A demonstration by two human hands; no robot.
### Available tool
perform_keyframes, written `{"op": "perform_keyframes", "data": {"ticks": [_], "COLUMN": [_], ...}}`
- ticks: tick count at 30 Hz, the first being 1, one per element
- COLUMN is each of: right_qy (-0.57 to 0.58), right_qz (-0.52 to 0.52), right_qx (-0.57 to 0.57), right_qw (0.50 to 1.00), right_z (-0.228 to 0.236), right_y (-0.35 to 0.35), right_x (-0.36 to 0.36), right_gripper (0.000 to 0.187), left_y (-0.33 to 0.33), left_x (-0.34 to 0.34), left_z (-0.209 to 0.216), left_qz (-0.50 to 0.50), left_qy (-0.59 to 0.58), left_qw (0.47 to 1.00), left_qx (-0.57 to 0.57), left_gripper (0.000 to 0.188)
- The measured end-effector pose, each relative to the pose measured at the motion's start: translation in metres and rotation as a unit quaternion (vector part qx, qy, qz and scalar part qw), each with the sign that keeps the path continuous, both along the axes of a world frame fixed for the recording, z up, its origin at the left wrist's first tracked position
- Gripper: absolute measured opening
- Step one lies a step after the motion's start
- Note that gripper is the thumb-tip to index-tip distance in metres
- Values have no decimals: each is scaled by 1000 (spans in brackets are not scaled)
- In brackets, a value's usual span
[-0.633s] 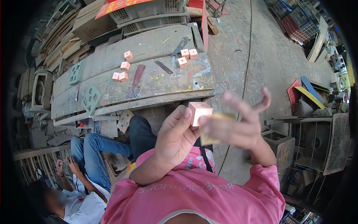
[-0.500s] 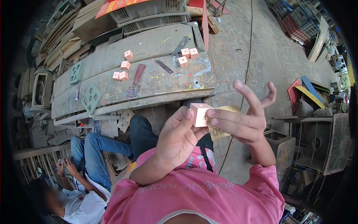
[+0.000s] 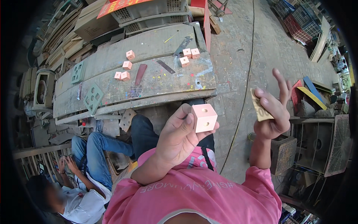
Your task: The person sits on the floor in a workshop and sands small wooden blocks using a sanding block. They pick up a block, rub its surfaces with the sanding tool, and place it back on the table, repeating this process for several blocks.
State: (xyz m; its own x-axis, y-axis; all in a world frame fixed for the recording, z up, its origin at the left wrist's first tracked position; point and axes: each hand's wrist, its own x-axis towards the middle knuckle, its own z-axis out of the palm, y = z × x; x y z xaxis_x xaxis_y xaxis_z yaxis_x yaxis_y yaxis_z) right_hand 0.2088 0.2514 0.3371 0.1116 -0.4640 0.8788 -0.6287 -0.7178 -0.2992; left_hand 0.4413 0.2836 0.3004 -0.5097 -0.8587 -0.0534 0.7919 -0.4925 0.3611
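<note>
My left hand (image 3: 177, 136) holds up a pink wooden cube (image 3: 204, 117) with small holes in its faces, pinched between thumb and fingers. Off to the right my right hand (image 3: 274, 110) grips a folded tan piece of sandpaper (image 3: 259, 106), with two fingers spread upward. The two hands are apart. Below them is my pink shirt. More pink cubes lie on the grey plank workbench (image 3: 112, 93) beyond: several at its left middle (image 3: 125, 71) and three near the right end (image 3: 188, 56).
On the bench lie a dark red flat piece (image 3: 140, 74), a dark file (image 3: 166, 66), pliers (image 3: 182, 45) and green cut-out tiles (image 3: 93, 98). Another person in jeans (image 3: 93, 153) sits at lower left. Crates, wood scraps and a mesh basket (image 3: 337, 143) surround the concrete floor.
My right hand pulled the sandpaper away from the cube and moved right. The left hand lowered slightly and still holds the cube.
</note>
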Motion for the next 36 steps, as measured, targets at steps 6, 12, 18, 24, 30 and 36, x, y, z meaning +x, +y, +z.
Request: {"op": "perform_keyframes", "data": {"ticks": [6, 12, 18, 24, 30, 36], "right_qy": [-236, -198, -127, 14, -23, -56], "right_qz": [131, 160, 244, 227, 196, 240], "right_qx": [110, 128, 139, 109, 102, 115], "right_qw": [957, 959, 951, 968, 975, 962], "right_z": [-35, -18, -4, -2, -5, -13], "right_y": [18, 22, 36, 31, 29, 33], "right_x": [7, 21, 44, 46, 53, 54], "right_gripper": [31, 19, 17, 23, 22, 19], "left_y": [-1, -5, -2, 7, 6, 7], "left_x": [-2, 2, 0, 6, 7, 2], "left_z": [7, 5, 5, 14, 7, 15], "left_qz": [11, -44, 16, 76, 89, 95], "left_qy": [-53, 35, -17, -155, -139, -180], "left_qw": [997, 995, 992, 976, 968, 968], "left_qx": [-47, -78, -127, -132, -187, -147], "left_gripper": [33, 34, 37, 50, 47, 61]}}
